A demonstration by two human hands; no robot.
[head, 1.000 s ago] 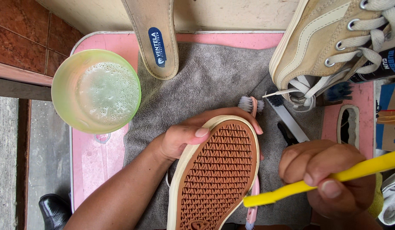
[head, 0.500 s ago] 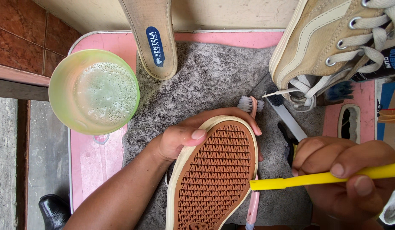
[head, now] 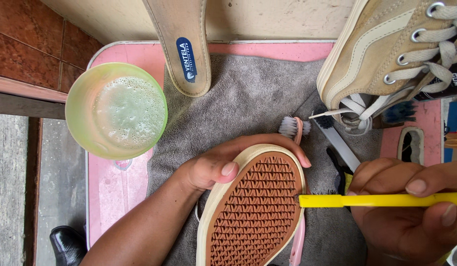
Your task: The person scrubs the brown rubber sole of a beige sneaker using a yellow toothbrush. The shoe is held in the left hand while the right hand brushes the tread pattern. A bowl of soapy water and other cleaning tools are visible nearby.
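My left hand (head: 216,165) grips the toe end of a cream shoe turned sole up (head: 253,209), its brown waffle tread facing me. My right hand (head: 411,209) holds a yellow brush handle (head: 381,200) level, its tip touching the right rim of the sole. The shoe rests over a grey towel (head: 243,106). Under the shoe lies a pink brush (head: 293,127) with white bristles showing past the toe.
A green bowl of foamy water (head: 117,111) stands on the pink table (head: 115,187) at left. A tan insole (head: 184,44) leans at the top. A second beige laced shoe (head: 391,54) sits top right, with a dark-bristled brush (head: 329,125) below it.
My right hand has raised and levelled the yellow handle, bringing its tip up along the sole's right edge. The left hand and the shoe stay put.
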